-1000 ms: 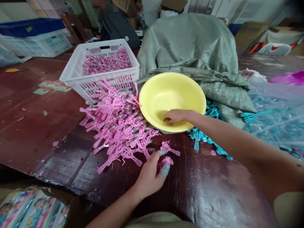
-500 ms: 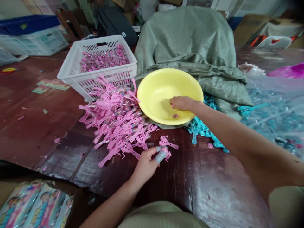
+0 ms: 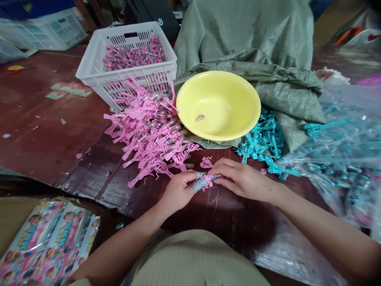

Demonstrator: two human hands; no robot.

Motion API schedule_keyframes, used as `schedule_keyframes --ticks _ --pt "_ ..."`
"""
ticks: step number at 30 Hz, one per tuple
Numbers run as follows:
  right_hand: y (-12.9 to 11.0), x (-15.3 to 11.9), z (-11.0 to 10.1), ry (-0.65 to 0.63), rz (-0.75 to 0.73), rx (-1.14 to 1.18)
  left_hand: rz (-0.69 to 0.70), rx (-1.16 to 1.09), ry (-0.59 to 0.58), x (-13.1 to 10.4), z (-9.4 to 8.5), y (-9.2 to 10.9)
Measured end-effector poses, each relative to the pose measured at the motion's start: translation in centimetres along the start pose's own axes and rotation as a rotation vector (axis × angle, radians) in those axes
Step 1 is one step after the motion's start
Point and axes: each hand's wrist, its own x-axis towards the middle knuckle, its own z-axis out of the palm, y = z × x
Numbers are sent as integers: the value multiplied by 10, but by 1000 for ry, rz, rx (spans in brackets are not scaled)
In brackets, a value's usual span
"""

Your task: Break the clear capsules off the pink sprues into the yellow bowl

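Observation:
My left hand and my right hand meet over the dark wooden table, both pinching one small pink plastic toy piece. Grey tape wraps the left thumb and a fingertip. Just behind the hands lies a heap of pink plastic toy pieces. A yellow bowl stands beyond, holding one small capsule. Another pink piece lies loose near the hands.
A white crate of pink capsules stands at the back left. Teal plastic pieces lie right of the bowl, beside clear bags. A grey-green sack rises behind. Printed packets sit at lower left.
My right hand left the yellow bowl, leaving a capsule in it, and came down to join the left hand on the pink piece. The view tilted downward.

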Motion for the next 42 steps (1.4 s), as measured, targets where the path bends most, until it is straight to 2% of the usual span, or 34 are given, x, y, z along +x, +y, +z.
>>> schedule_keyframes --ticks 5,7,9,11,13,16,18,21,25,27,30,32,35,37,42 --pt "-15 -16 18 -30 49 -199 158 371 34 -20 13 0" --pt "-18 -21 26 -57 121 -144 248 523 49 -27 18 -4" --pt "-19 -24 31 -69 245 55 316 579 47 -30 20 -7" --pt "-18 -25 30 -24 402 281 301 512 32 -29 20 -7" --pt "-15 -29 28 104 518 428 197 346 11 -26 17 -5" --pt "-10 -40 26 282 543 574 6 117 2 -21 10 0" --pt "-10 -48 28 307 509 642 -86 44 -3 -21 7 4" --pt "-15 -53 32 291 428 558 -169 -35 -33 -24 7 8" --pt "-25 -46 35 268 305 341 -126 -44 -57 -27 13 9" --pt "-27 -41 38 297 328 337 -76 2 -54 -28 16 7" --pt "-28 -36 44 395 473 347 -27 43 -10 -29 19 5" --pt "-28 -37 49 474 534 331 -99 -24 0 -30 19 5" --pt "-28 -43 57 567 598 374 -343 -296 -58 -30 20 7" --pt "-28 -47 61 552 619 485 -412 -425 -72 -30 21 7" --pt "-26 -50 66 392 527 661 -276 -345 7 -27 27 0"
